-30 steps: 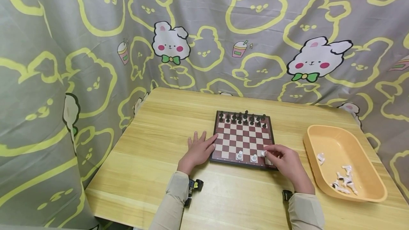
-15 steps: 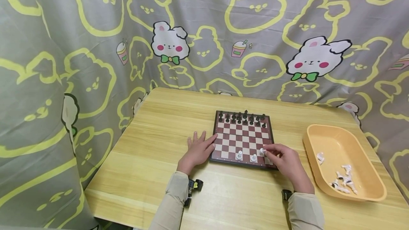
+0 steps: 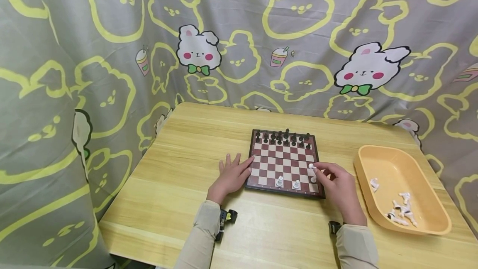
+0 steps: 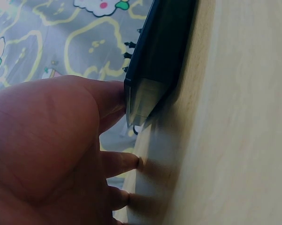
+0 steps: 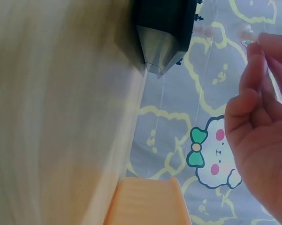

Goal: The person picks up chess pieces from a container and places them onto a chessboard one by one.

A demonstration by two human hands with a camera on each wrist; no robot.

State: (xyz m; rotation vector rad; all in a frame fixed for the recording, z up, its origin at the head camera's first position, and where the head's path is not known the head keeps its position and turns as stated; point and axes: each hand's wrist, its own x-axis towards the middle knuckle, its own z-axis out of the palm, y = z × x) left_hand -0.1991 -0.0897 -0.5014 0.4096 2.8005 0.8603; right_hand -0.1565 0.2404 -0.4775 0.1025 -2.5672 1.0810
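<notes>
In the head view my right hand [image 3: 337,188] pinches a small white chess piece [image 3: 311,166] between thumb and fingertips, held above the right side of the chessboard [image 3: 270,164]. Below those fingers another white chess piece [image 3: 313,179] stands on the board near its right edge. Two more white pieces, one taller [image 3: 279,181] and one shorter [image 3: 296,184], stand along the near side. Two rows of black chess pieces [image 3: 279,140] line the far side. My left hand [image 3: 232,177] lies with spread fingers; its thumb touches the board's left edge, and other fingertips rest on the table in the left wrist view.
An orange tray [image 3: 390,155] stands right of the board, with several white pieces [image 3: 405,211] lying inside. The wooden table [image 3: 179,169] reaches back to a patterned curtain [image 3: 239,32], which also hangs along the left.
My right hand has lifted the pinched white piece off the near right area and moved it slightly farther away. A white piece beneath now shows. The left hand stays put.
</notes>
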